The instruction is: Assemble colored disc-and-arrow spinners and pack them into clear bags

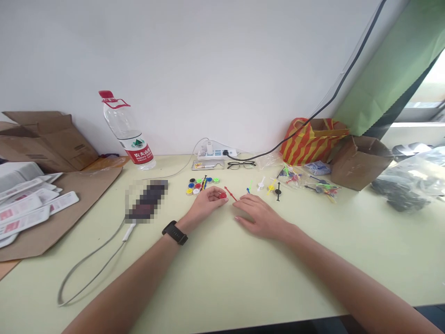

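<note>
My left hand (208, 204), a black watch on its wrist, pinches a small round red disc (222, 196) between thumb and fingers. On the table between my hands lies a thin red arrow-shaped plastic piece (230, 193). Its lower end is close to the fingertips of my right hand (257, 214); whether they touch it I cannot tell. That hand rests palm down, thumb apart from the fingers. Just beyond it are a green and blue piece (249, 189), a white arrow spinner (261, 183), a yellow one (271, 187) and a black one (278, 191).
Several coloured discs (192, 185) sit beyond my left hand. Farther back are eyeglasses (241, 164), a power strip (217, 153) and bagged plastic pieces (321, 187). A large bottle (134, 139), a phone (148, 202) with its cable and cardboard (69, 208) occupy the left.
</note>
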Demonstrator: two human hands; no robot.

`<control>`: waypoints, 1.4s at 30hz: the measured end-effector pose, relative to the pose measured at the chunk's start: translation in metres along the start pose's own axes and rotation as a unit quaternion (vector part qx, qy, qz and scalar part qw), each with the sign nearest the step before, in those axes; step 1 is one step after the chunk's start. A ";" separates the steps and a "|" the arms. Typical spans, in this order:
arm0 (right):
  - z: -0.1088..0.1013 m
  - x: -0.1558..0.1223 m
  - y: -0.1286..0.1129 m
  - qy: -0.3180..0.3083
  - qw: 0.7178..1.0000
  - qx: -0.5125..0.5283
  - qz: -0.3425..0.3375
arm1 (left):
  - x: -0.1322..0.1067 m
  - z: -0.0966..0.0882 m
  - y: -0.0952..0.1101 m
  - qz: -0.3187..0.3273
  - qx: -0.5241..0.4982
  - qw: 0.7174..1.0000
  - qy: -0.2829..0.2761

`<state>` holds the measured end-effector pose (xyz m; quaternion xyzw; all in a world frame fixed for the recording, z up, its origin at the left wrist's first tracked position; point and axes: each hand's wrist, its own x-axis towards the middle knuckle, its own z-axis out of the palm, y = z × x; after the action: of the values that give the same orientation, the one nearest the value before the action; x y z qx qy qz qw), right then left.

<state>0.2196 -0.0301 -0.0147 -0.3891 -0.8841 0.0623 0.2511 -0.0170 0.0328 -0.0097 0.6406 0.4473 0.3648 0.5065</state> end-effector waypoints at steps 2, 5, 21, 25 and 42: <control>-0.003 0.000 0.000 0.012 1.000 0.007 0.002 | 0.000 -0.001 0.002 -0.013 -0.016 1.000 0.001; -0.005 -0.001 0.000 0.016 1.000 0.004 0.001 | 0.000 -0.001 0.004 -0.016 -0.032 0.999 0.001; -0.001 -0.001 0.000 0.022 0.998 0.039 -0.032 | 0.001 0.002 -0.004 0.006 -0.052 0.999 0.008; -0.007 -0.002 -0.002 0.043 0.996 0.084 0.001 | 0.000 0.002 -0.004 -0.001 -0.059 0.998 0.026; -0.012 0.009 -0.007 0.137 0.836 0.487 0.212 | -0.009 0.007 0.004 0.036 -0.015 0.999 -0.036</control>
<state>0.2161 -0.0295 0.0008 -0.3990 -0.5923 0.4825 0.5071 -0.0125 0.0213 -0.0071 0.6614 0.4000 0.3662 0.5182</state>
